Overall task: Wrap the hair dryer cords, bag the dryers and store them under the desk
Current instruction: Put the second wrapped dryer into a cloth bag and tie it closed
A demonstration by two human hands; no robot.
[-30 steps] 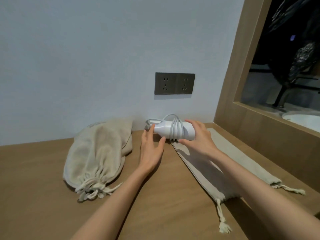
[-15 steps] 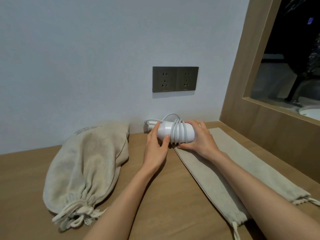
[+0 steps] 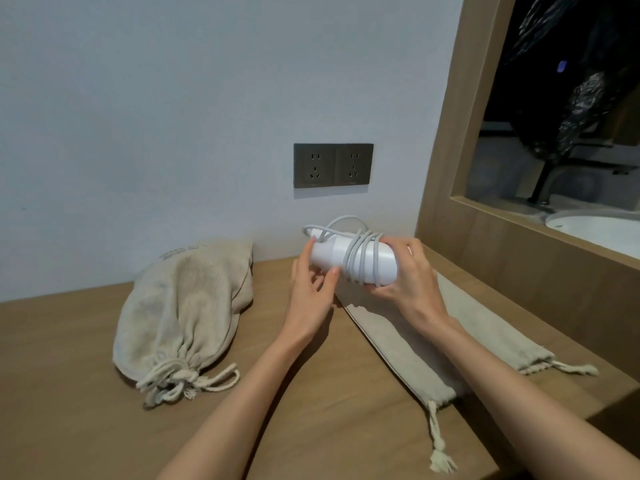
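A white hair dryer (image 3: 377,263) with its white cord (image 3: 358,252) wound round the body is held sideways just above the wooden desk (image 3: 86,393), near the wall. My right hand (image 3: 412,275) grips its right end. My left hand (image 3: 311,289) holds the left end between thumb and fingers. Under the dryer and my right forearm lies a flat, empty beige drawstring bag (image 3: 485,337). A second beige bag (image 3: 183,306), full and drawn closed, lies on the desk to the left.
A dark double wall socket (image 3: 333,165) sits above the dryer. A wooden frame (image 3: 446,161) with glass stands on the right, a white basin (image 3: 599,226) behind it. The desk steps down at the front right corner.
Both hands have lifted the dryer slightly off the desk and toward me. The view has shifted, so the bags sit differently in the frame.
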